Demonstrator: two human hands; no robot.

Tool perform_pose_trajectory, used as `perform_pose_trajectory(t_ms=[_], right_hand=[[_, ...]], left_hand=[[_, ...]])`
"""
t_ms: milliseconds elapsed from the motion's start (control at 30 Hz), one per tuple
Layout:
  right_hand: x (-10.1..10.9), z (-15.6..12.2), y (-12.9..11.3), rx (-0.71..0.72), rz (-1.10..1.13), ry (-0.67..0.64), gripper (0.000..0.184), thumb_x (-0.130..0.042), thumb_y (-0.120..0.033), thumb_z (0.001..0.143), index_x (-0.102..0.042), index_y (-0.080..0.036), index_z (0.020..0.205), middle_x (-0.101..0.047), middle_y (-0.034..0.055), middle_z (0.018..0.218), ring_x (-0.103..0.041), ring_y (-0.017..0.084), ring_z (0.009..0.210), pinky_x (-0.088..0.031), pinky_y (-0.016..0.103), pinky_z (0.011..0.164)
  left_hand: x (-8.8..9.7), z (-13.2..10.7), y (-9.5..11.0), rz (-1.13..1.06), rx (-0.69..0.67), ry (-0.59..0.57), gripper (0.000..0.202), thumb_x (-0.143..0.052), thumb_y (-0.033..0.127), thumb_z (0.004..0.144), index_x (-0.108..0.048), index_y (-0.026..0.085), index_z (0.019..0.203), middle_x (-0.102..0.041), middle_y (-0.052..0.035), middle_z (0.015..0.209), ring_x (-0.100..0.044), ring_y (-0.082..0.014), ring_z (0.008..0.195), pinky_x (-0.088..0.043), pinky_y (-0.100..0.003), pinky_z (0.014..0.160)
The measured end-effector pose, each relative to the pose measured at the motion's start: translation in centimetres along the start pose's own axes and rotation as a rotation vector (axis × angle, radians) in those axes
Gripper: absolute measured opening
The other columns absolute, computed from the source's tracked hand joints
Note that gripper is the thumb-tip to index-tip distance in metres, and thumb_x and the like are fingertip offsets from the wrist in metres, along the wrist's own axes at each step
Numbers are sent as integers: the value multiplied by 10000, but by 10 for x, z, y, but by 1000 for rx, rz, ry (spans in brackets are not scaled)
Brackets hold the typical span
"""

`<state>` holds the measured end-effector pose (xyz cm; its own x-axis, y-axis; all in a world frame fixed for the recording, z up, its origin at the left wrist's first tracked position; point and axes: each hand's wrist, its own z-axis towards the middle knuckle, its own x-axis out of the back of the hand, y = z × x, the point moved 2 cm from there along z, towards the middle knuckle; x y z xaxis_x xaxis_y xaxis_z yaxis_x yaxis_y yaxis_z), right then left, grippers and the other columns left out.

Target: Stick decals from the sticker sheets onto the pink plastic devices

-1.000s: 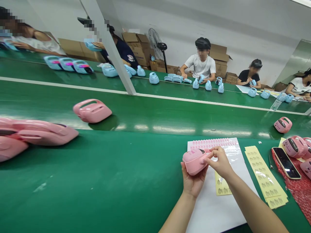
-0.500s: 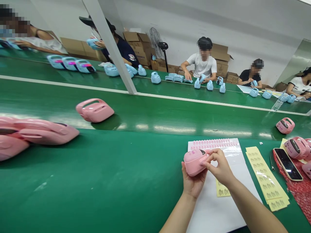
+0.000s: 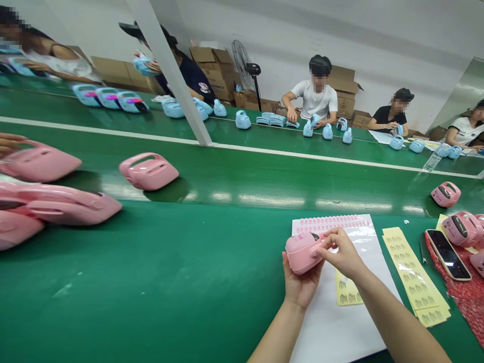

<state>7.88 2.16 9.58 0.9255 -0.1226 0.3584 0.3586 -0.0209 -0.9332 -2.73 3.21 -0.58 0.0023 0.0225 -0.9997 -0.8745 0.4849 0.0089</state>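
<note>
A small glossy pink plastic device with a carrying handle and a dark window [image 3: 300,254] rests tilted in my left hand [image 3: 302,290], whose fingers wrap it from below. My right hand [image 3: 344,254] is closed at the device's handle side, thumb and forefinger pressed against it; whether a small piece is between them is hidden. Below both hands lies a white sheet [image 3: 325,333]. Rows of pink oval stickers [image 3: 333,222] run along its top edge. A yellow label sheet [image 3: 348,293] lies on it, partly behind my right forearm.
Yellow label strips [image 3: 412,277], a phone [image 3: 448,254] and red bubble wrap [image 3: 467,307] lie on the right. Pink devices stand at left [image 3: 75,204], farther back [image 3: 149,171] and right [image 3: 446,195]. A post [image 3: 170,70] rises mid-bench. Co-workers handle blue devices opposite.
At the far left, another person's hand has come in with a pink device. My right hand has shifted slightly at the handle side; my left hand keeps its hold.
</note>
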Motion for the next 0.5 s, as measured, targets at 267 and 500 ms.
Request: perform_pose_trajectory(t_ms=[267, 500], right_hand=[[1, 1, -3, -6, -38, -17, 142, -678, -200, 604, -542, -188, 567, -465, 25, 854, -516, 197, 966, -442, 306, 752], [1, 4, -1, 21, -89, -27, 140, -658, -156, 618, -529, -189, 574, -451, 18, 830, -517, 190, 933, -452, 317, 756]], left_hand=[[-4, 0, -1, 16, 4, -50, 424, -486, 445, 818, -582, 138, 1094, -635, -154, 1105, -595, -236, 1021, -427, -325, 927], [-5, 0, -2, 19, -8, -31, 418, -464, 457, 825, -590, 146, 1074, -652, -136, 1083, -611, -212, 991, -438, -308, 912]])
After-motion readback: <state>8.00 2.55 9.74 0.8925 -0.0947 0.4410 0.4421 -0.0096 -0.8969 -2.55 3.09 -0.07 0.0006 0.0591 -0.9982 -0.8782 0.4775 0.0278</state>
